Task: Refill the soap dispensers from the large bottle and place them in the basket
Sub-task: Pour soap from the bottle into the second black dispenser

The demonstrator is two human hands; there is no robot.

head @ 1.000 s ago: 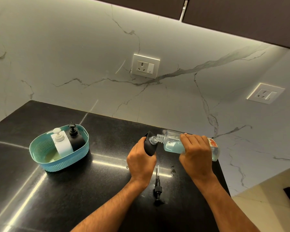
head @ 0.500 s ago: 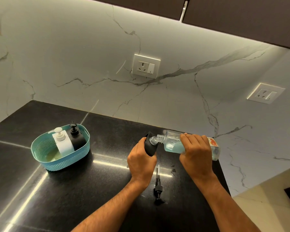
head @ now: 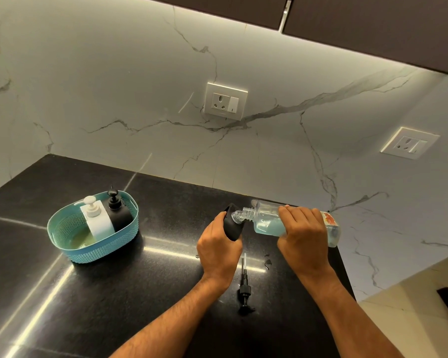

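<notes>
Bottle (head: 267, 221) near-horizontal in right hand (head: 301, 239), neck leftward at black dispenser (head: 232, 226).

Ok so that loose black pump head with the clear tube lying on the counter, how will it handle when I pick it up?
The black pump head with its thin clear tube looks small and mostly plastic, so probably light. The tube is slender and may flex. It lies on its side on the black polished counter near small wet drops, so it could be slick or roll.
</notes>
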